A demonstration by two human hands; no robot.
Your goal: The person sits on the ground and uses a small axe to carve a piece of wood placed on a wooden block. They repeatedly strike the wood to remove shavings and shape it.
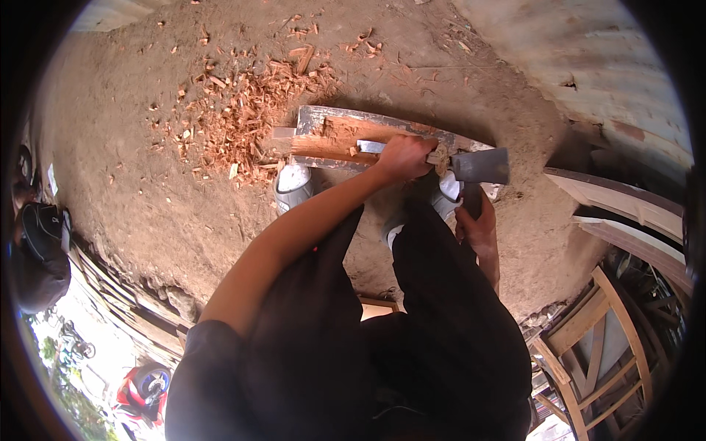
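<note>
A wooden timber (pixel 331 131) lies on the dirt floor in front of the person's shoes, beside scattered wood chips (pixel 246 110). The left hand (pixel 406 157) has its fingers wrapped around a chisel (pixel 370 146), its blade pointing left along the timber's rough-cut face. The right hand (pixel 479 229) curls its fingers around a hammer (pixel 480 166), head beside the chisel's handle end. Chiselling seems under way; another blow would call for a steady blade and square strike.

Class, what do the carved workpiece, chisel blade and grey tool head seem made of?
Workpiece: wood, raw orange-brown inside, flaking dark coating on edges. Chisel blade: probably metal, bright and smooth. Grey tool head: perhaps metal, dull and even.
</note>
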